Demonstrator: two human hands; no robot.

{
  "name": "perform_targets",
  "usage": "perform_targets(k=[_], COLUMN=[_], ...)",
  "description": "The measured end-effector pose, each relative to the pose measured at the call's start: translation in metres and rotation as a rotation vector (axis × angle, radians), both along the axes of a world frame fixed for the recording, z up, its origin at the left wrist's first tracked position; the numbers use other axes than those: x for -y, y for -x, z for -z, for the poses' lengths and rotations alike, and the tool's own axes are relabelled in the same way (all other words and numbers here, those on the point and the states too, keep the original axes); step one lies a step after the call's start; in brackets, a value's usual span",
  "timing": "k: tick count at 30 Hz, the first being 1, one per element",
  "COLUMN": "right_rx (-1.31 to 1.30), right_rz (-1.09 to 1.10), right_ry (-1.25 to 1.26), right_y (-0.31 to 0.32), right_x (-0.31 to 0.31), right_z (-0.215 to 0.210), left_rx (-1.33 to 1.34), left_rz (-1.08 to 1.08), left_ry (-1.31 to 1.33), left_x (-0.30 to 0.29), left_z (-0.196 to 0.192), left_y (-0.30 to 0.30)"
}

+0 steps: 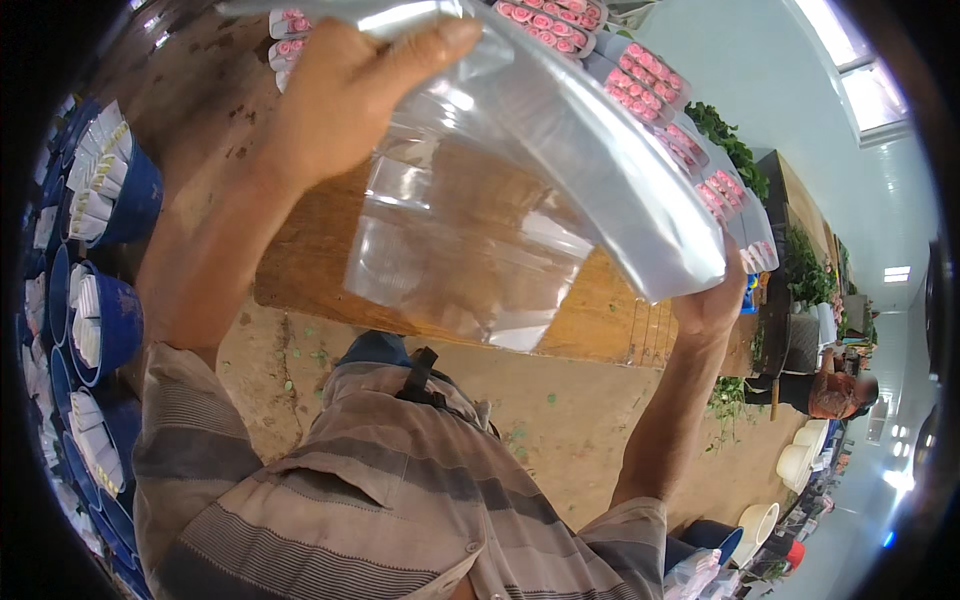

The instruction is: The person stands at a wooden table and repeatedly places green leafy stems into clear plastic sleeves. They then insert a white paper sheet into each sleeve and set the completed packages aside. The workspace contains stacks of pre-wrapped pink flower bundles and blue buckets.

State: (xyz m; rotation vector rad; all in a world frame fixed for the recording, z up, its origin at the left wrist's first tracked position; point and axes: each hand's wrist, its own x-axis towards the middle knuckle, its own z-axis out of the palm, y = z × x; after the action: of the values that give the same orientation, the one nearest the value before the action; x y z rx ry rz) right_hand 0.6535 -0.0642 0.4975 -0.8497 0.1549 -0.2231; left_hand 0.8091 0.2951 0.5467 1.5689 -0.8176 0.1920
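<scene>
A wide sheet of transparent plastic film [470,250] is stretched between my two hands above a wooden table [305,245]. Raised at the upper left, my left hand [355,85] pinches the film's upper edge, thumb on top. At the right, my right hand [715,295] grips the film's other end, where it is folded over into a bright, shiny band. Most of the right hand's fingers are hidden behind the film. The lower part of the film hangs loose, creased and see-through, over the table's near edge.
Wrapped bunches of pink roses [645,80] line the table's far side, with green foliage [725,140] behind. Blue buckets [105,320] holding white-wrapped bundles crowd the left. Cream tubs [795,465] stand at the right, near another person [835,395]. Leaf scraps lie on the floor.
</scene>
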Motion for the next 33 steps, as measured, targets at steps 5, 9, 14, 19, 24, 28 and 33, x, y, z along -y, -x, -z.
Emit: perform_targets(k=[5,9,14,19,24,28,33], right_rx=[-0.236,-0.264,-0.090,0.317,0.604,0.540,0.480], right_rz=[-0.023,-0.015,0.110,0.475,0.403,0.377,0.248], right_ry=[0.062,0.130,0.120,1.032,1.303,0.933,0.513], right_y=[-0.006,-0.003,0.021,0.071,0.118,0.159,0.190], right_x=[-0.001,-0.016,-0.019,-0.007,0.004,0.010,0.027], right_z=[0.031,0.030,0.002,-0.028,-0.073,-0.099,-0.117], left_rx=[-0.074,-0.141,0.040,0.455,0.508,0.486,0.462], left_rz=[-0.125,-0.108,-0.126,-0.225,-0.345,-0.398,-0.430], left_ry=[-0.006,-0.153,-0.107,-0.235,-0.372,-0.428,-0.447], left_x=[0.003,-0.020,-0.031,-0.059,-0.082,-0.092,-0.098], left_z=[0.056,0.067,0.017,-0.020,-0.043,-0.055,-0.069], left_y=[0.010,0.012,0.046,0.100,0.159,0.187,0.202])
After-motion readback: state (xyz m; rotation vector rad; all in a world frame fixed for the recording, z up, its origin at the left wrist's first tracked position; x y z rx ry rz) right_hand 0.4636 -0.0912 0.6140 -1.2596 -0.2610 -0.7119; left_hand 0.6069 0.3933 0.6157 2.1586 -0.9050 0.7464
